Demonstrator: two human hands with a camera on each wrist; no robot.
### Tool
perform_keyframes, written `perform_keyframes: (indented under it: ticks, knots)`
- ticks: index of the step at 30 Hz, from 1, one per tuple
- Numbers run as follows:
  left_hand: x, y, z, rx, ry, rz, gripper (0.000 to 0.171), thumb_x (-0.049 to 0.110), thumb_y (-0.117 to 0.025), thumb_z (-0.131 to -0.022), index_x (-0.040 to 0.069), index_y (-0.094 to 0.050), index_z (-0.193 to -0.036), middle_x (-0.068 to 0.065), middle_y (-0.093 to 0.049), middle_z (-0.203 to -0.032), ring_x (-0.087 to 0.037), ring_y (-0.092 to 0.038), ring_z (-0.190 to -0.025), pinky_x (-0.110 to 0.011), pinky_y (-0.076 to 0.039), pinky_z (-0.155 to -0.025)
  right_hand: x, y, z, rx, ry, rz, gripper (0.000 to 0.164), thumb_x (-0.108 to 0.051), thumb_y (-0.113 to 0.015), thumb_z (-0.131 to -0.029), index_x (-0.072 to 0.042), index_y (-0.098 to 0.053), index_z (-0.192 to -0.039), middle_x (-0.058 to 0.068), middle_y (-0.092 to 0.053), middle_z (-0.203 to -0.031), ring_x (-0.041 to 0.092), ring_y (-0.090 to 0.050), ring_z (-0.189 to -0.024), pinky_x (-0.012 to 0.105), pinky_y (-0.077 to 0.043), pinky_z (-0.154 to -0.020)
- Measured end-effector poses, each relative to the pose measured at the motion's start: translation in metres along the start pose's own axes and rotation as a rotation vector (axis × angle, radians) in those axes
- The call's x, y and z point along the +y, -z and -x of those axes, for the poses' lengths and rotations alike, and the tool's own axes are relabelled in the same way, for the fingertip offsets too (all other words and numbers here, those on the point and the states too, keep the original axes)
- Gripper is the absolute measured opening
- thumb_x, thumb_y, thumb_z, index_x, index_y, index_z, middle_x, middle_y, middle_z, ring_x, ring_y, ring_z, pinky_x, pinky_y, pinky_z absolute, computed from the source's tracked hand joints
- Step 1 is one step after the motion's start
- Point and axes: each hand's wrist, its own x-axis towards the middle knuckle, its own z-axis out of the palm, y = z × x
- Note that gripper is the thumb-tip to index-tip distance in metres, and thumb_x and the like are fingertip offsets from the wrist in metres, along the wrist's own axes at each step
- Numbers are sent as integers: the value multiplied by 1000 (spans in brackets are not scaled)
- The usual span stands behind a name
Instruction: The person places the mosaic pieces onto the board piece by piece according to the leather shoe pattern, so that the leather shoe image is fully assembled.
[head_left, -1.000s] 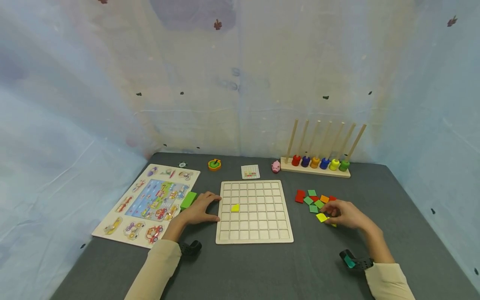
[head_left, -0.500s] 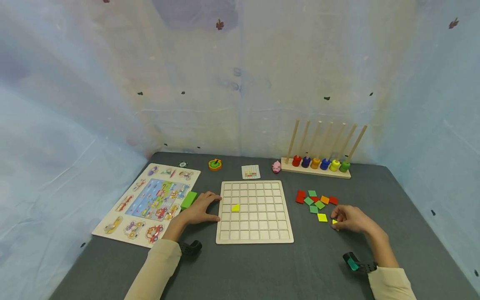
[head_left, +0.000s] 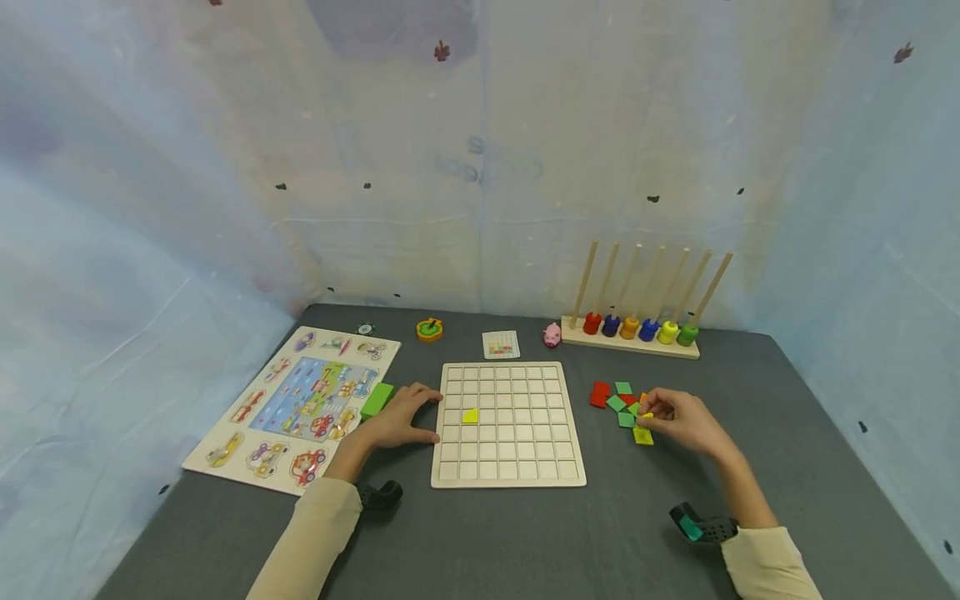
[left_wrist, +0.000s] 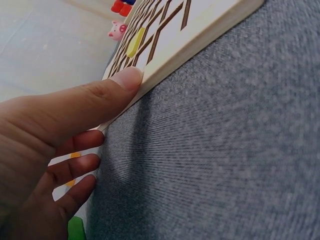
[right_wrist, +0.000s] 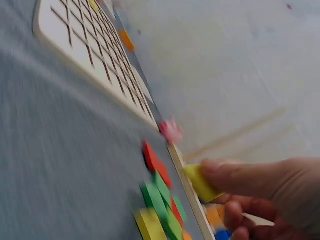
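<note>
My left hand (head_left: 401, 417) rests at the left edge of a wooden grid board (head_left: 510, 482). In the left wrist view its thumb touches the board's rim while the other fingers lie loosely along the side. One yellow piece (head_left: 470, 416) with a slanted edge sits in a board cell. Right of the board, my right hand (head_left: 686, 423) pinches a small yellow tile (right_wrist: 202, 184) between thumb and fingers, raised above the table. Just below it lies another yellow tile (head_left: 642, 436), beside green tiles (head_left: 626, 420) and red tiles (head_left: 599, 394), partly hidden by the hand.
A picture puzzle board (head_left: 217, 425) lies at the left, a green block (head_left: 377, 401) by its right edge. Behind the grid board are a pattern card (head_left: 500, 344), a pink pig (head_left: 552, 335), a round orange-green toy (head_left: 429, 330) and a peg rack with coloured beads (head_left: 630, 342).
My right hand took the outer yellow tile from the table, first drawing it right, then lifting it back left over the tile pile. The left hand has stayed at the board.
</note>
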Motion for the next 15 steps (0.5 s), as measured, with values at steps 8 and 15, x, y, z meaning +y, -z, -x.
perform_keyframes:
  ticks: [8, 15]
  knots:
    - [1, 1, 0, -2, 10, 1, 68, 35, -75, -78, 7, -47, -134, -12, -44, -130, -30, -38, -121, -50, -33, -99, -34, -36, -28, 19, 93, -177, 24, -13, -68, -86, -1, -66, -107, 8, -67, -93, 16, -62, -74, 28, -51, -63]
    - [3, 2, 0, -3, 11, -4, 68, 34, -75, -78, 7, -48, -134, -12, -44, -130, -29, -38, -121, -49, -32, -100, -59, -69, -50, -66, 161, -442, 25, -5, -60, -90, 6, -61, -112, 20, -65, -94, 36, -65, -79, 43, -53, -69]
